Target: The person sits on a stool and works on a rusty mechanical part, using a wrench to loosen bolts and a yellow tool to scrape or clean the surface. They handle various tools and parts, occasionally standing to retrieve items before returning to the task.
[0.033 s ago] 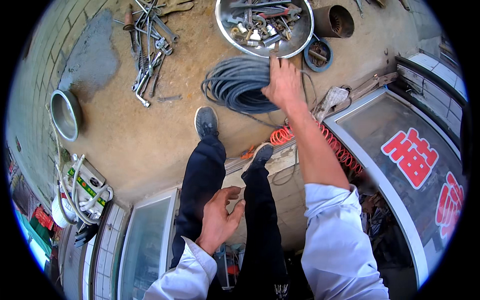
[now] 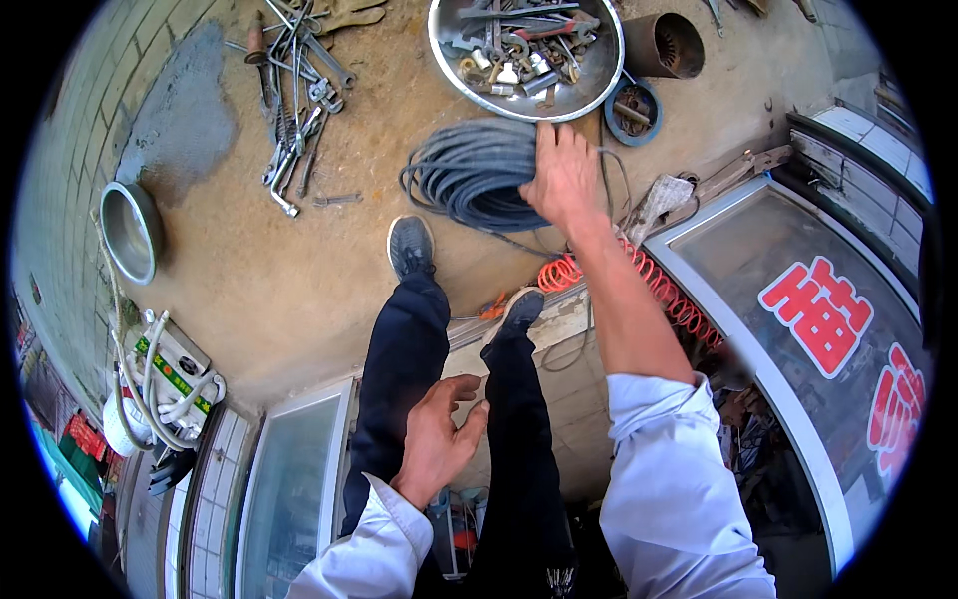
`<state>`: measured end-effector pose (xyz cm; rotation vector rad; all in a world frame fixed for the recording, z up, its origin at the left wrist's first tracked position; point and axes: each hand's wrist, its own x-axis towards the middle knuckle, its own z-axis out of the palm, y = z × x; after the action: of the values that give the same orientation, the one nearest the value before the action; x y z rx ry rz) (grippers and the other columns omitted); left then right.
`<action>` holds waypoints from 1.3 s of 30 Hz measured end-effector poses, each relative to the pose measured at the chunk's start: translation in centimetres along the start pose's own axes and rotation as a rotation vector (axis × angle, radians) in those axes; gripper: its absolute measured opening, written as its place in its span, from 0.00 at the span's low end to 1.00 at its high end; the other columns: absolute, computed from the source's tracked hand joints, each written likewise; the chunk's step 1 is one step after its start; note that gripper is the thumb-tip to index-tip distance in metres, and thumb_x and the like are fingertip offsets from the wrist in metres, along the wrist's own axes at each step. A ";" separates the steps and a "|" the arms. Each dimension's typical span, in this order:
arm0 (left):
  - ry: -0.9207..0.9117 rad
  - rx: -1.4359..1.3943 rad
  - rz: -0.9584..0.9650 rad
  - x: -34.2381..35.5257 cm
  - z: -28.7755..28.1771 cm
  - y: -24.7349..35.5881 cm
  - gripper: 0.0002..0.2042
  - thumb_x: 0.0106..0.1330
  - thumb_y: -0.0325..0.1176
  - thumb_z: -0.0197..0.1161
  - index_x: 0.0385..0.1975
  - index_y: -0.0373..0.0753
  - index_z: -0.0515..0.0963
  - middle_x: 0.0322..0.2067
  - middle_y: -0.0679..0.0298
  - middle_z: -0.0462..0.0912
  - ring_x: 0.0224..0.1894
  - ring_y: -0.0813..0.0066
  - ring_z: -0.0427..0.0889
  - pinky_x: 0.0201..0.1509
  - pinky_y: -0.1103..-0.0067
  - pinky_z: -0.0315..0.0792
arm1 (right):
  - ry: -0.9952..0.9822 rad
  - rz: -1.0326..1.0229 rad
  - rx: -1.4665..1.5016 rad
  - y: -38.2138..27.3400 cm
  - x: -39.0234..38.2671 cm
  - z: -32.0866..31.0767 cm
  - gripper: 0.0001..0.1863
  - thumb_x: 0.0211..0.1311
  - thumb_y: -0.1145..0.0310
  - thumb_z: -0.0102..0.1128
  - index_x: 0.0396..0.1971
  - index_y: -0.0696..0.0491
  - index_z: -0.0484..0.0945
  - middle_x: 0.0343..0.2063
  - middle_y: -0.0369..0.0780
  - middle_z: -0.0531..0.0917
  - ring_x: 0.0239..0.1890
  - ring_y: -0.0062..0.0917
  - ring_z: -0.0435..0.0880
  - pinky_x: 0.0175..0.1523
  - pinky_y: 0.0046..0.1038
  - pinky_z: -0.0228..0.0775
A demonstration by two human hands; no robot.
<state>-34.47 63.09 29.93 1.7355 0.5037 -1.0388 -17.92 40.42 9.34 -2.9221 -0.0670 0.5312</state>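
A thick coil of dark grey cable (image 2: pixel 474 172) lies on the ground ahead of my feet, just on the near side of a metal bowl (image 2: pixel 436 65). My right hand (image 2: pixel 564 178) is closed round the coil's right side, its fingers close to the bowl's rim. Where the fingertips go in among the loops is partly hidden. My left hand (image 2: pixel 441 431) hangs in front of my legs, palm turned inward. Its thumb stands apart from the loosely bent fingers, and nothing is in it.
Wrenches and sockets (image 2: pixel 544 65) fill the bowl; more wrenches (image 2: pixel 299 110) lie at its left. A rusty metal cylinder (image 2: pixel 667 46) and a small blue dish (image 2: pixel 636 112) stand at its right. An orange coiled hose (image 2: pixel 671 285) runs past a glass door (image 2: pixel 788 290). Far left is an empty basin (image 2: pixel 132 232).
My right hand and the top of the cable coil have shifted very slightly toward me, away from the bowl's rim. My left hand has stayed still.
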 end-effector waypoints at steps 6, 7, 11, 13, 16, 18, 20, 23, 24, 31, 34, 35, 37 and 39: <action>-0.018 -0.020 -0.047 0.2 0.4 0.1 0.13 0.64 0.25 0.63 0.47 0.29 0.79 0.40 0.53 0.85 0.43 0.68 0.86 0.48 0.75 0.79 | -0.199 -0.091 0.141 0.2 -5.3 -2.8 0.49 0.32 0.58 0.83 0.58 0.59 0.71 0.45 0.50 0.75 0.50 0.46 0.75 0.57 0.45 0.66; -0.018 -0.024 -0.060 0.2 0.5 0.1 0.13 0.64 0.25 0.63 0.47 0.29 0.78 0.40 0.54 0.85 0.42 0.69 0.86 0.47 0.76 0.78 | -0.307 -0.091 0.161 0.4 -5.8 -2.9 0.47 0.32 0.56 0.83 0.56 0.60 0.72 0.45 0.50 0.75 0.50 0.46 0.75 0.57 0.44 0.67; -0.042 -0.045 -0.083 0.1 1.1 -0.5 0.12 0.65 0.24 0.62 0.47 0.30 0.78 0.40 0.57 0.85 0.41 0.73 0.85 0.46 0.78 0.77 | -0.569 -0.088 0.287 0.6 -7.4 -1.9 0.41 0.34 0.52 0.81 0.50 0.61 0.77 0.46 0.51 0.77 0.52 0.48 0.76 0.59 0.42 0.70; -0.048 -0.037 -0.052 0.1 1.5 -0.8 0.11 0.66 0.24 0.62 0.47 0.30 0.78 0.40 0.58 0.84 0.40 0.74 0.84 0.46 0.79 0.77 | -0.474 -0.095 0.422 0.8 -9.5 0.5 0.41 0.35 0.52 0.80 0.50 0.61 0.78 0.47 0.51 0.79 0.56 0.49 0.75 0.61 0.41 0.70; -0.046 -0.059 -0.085 0.0 2.1 -0.8 0.15 0.63 0.28 0.64 0.48 0.29 0.78 0.44 0.50 0.85 0.47 0.61 0.86 0.52 0.70 0.78 | -0.679 0.044 0.500 0.1 -9.7 0.1 0.41 0.37 0.53 0.78 0.52 0.62 0.77 0.46 0.55 0.83 0.54 0.48 0.81 0.59 0.40 0.73; -0.061 -0.039 -0.095 -0.2 2.6 -1.0 0.15 0.62 0.28 0.64 0.48 0.29 0.78 0.45 0.50 0.85 0.47 0.61 0.86 0.52 0.70 0.78 | -0.798 0.070 0.486 -0.4 -8.9 -1.2 0.37 0.37 0.55 0.77 0.49 0.61 0.80 0.39 0.55 0.86 0.46 0.46 0.86 0.54 0.40 0.76; -0.090 0.037 -0.036 -0.3 3.1 -1.5 0.12 0.66 0.25 0.63 0.48 0.29 0.77 0.42 0.56 0.84 0.42 0.74 0.84 0.48 0.77 0.77 | -0.747 0.073 0.506 -0.9 -9.8 -0.7 0.32 0.37 0.54 0.77 0.43 0.59 0.83 0.36 0.54 0.86 0.44 0.45 0.86 0.52 0.40 0.77; -0.235 0.134 -0.005 -0.9 3.8 -2.6 0.12 0.66 0.25 0.63 0.47 0.29 0.78 0.42 0.55 0.84 0.42 0.73 0.84 0.49 0.76 0.78 | -0.708 0.096 0.478 -2.9 -11.7 -1.8 0.24 0.38 0.56 0.75 0.35 0.56 0.86 0.33 0.52 0.87 0.42 0.44 0.87 0.49 0.40 0.78; -0.278 0.147 0.000 -1.4 4.4 -3.5 0.11 0.66 0.25 0.62 0.46 0.29 0.78 0.42 0.53 0.85 0.42 0.72 0.84 0.49 0.75 0.78 | -0.634 0.107 0.488 -4.0 -13.1 -2.3 0.20 0.38 0.58 0.74 0.31 0.56 0.85 0.31 0.52 0.86 0.40 0.44 0.87 0.48 0.40 0.79; 0.002 -0.826 -0.460 -3.0 9.0 -8.2 0.12 0.71 0.31 0.52 0.50 0.35 0.76 0.48 0.59 0.83 0.53 0.63 0.82 0.59 0.70 0.75 | -0.488 0.151 0.653 -6.9 -23.9 -11.3 0.15 0.40 0.68 0.68 0.29 0.61 0.81 0.26 0.55 0.85 0.33 0.46 0.88 0.41 0.40 0.80; 0.143 -1.259 -0.441 -3.5 9.1 -10.3 0.19 0.76 0.39 0.41 0.54 0.31 0.72 0.52 0.52 0.80 0.55 0.59 0.81 0.61 0.63 0.76 | -0.456 0.180 0.741 -6.9 -28.1 -13.8 0.24 0.41 0.58 0.73 0.31 0.64 0.79 0.25 0.55 0.85 0.33 0.48 0.88 0.40 0.42 0.80; 0.140 -1.297 -0.407 -3.8 9.7 -9.0 0.20 0.76 0.39 0.40 0.56 0.31 0.72 0.53 0.51 0.80 0.55 0.57 0.81 0.61 0.63 0.77 | -0.444 0.195 0.769 -7.0 -29.4 -13.8 0.27 0.42 0.56 0.73 0.33 0.65 0.78 0.25 0.55 0.85 0.33 0.49 0.88 0.41 0.43 0.80; -0.053 -1.404 -0.217 -3.7 11.2 -9.5 0.22 0.75 0.42 0.40 0.58 0.33 0.72 0.52 0.50 0.80 0.55 0.52 0.79 0.66 0.60 0.71 | -0.443 0.193 0.731 -7.7 -31.1 -13.8 0.28 0.42 0.55 0.73 0.35 0.65 0.78 0.26 0.55 0.85 0.33 0.50 0.87 0.41 0.42 0.80; -0.194 -1.414 0.013 -4.5 12.7 -9.0 0.23 0.75 0.44 0.41 0.56 0.34 0.74 0.50 0.50 0.82 0.55 0.50 0.78 0.68 0.57 0.67 | -0.401 0.202 0.706 -7.7 -31.4 -13.9 0.29 0.43 0.56 0.73 0.37 0.66 0.78 0.30 0.56 0.85 0.35 0.50 0.87 0.43 0.42 0.80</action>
<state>-48.69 55.84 27.18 0.3759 0.8110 -0.5247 -42.53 43.47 34.40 -2.1167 0.3053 0.9388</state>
